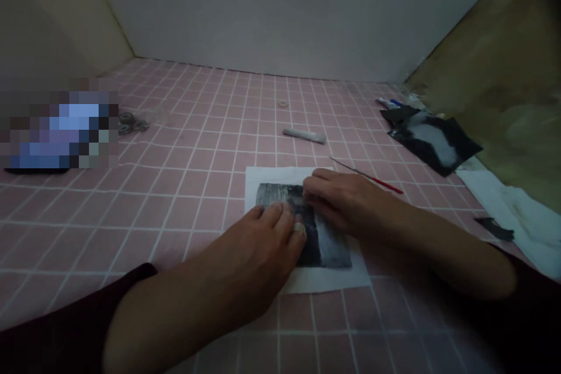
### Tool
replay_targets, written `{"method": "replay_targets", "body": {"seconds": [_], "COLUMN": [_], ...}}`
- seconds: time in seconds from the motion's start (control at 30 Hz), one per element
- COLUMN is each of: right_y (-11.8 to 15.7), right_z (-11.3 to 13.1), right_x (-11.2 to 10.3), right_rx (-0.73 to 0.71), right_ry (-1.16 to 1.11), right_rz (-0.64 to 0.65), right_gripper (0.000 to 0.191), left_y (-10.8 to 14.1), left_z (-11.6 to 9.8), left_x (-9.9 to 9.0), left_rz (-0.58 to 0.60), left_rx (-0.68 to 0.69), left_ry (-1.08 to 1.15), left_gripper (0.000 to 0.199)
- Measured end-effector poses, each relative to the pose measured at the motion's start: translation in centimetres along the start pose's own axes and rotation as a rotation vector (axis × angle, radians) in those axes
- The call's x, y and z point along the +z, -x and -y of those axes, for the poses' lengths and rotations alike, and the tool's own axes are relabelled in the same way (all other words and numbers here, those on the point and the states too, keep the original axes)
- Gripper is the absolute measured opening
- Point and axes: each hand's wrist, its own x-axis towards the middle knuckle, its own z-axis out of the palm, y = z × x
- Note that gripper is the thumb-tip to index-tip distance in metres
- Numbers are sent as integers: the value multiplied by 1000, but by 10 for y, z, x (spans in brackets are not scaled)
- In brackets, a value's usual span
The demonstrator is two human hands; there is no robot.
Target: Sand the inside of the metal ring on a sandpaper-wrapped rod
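Observation:
A white sheet of paper (346, 281) lies on the table, with a black-and-grey, sandpaper-like square (313, 251) on top. My left hand (265, 242) rests on the square's left part, its fingers laid along the surface. A pale band circles one of its fingers. At the square's upper right edge, my right hand (337, 196) has its fingers bent and pressed together; whatever they pinch is hidden. Just beyond that hand lies a thin tool with a red handle (385, 185). Farther back is a flat grey tube (304, 135).
Pink checked cloth (197, 158) covers the table. A small pale ring (283, 104) lies at the back. Dark sheets (464, 140), white tissue (521, 216) and a dark scrap (495, 229) are on the right. Small round dark items (131, 123) sit left, beside a blurred-out device (65, 128).

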Motion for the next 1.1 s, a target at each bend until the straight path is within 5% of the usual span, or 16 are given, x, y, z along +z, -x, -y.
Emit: {"method": "replay_targets", "body": {"seconds": [0.2, 0.37, 0.53, 0.7, 0.9, 1.1], "right_y": [-3, 0, -4, 1, -3, -1], "right_z": [0, -8, -5, -8, -3, -6], "right_x": [4, 2, 6, -2, 6, 4], "right_rx": [-55, -13, -44, -19, -32, -7], "right_ry": [-101, -51, -150, -65, -137, -72], "right_rz": [-93, -12, -178, -39, -187, -78], "right_gripper": [17, 10, 5, 9, 14, 10], "left_y": [0, 2, 0, 0, 0, 1], "left_z": [1, 1, 0, 0, 1, 0], "left_x": [0, -1, 0, 1, 0, 1], "left_rz": [-4, -10, -9, -16, 6, -1], "left_rx": [-12, -1, -5, -4, -19, -3], "left_ry": [-15, -6, 0, -4, 5, 7], "left_gripper": [31, 32, 32, 33, 31, 30]}}
